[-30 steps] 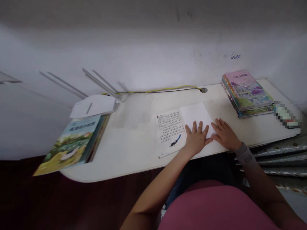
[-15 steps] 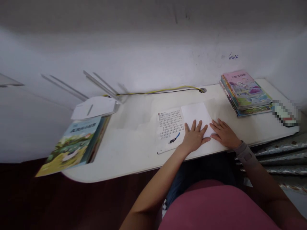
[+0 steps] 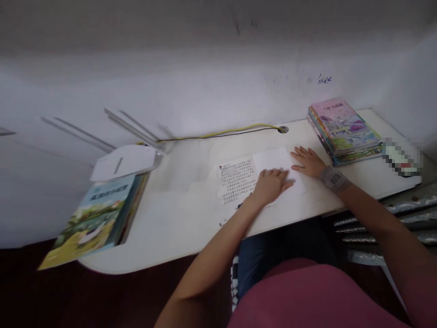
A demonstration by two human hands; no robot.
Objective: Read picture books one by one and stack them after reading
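An open booklet (image 3: 273,158) lies on the white desk. Its left page carries rows of printed characters (image 3: 237,177) and a small picture partly covered by my left forearm; its right page looks plain white. My left hand (image 3: 272,187) rests palm down on the white page, fingers a little bent and apart, gripping nothing. At the page's right edge, my right hand (image 3: 308,162) lies flat with fingers spread, touching the edge and the desk. A grey band with a square face (image 3: 335,178) is round my right wrist.
A stack of picture books (image 3: 341,127) stands at the right, beside a blurred-out phone-like object (image 3: 401,157). At the left, a white router (image 3: 124,161) with antennas sits behind more books (image 3: 92,223) overhanging the desk (image 3: 170,214). Cables (image 3: 221,132) run along the wall to a hole.
My right hand has slid away from me along the page's right edge. My left hand has shifted slightly on the page, its fingers now more bent. The view has turned a little.
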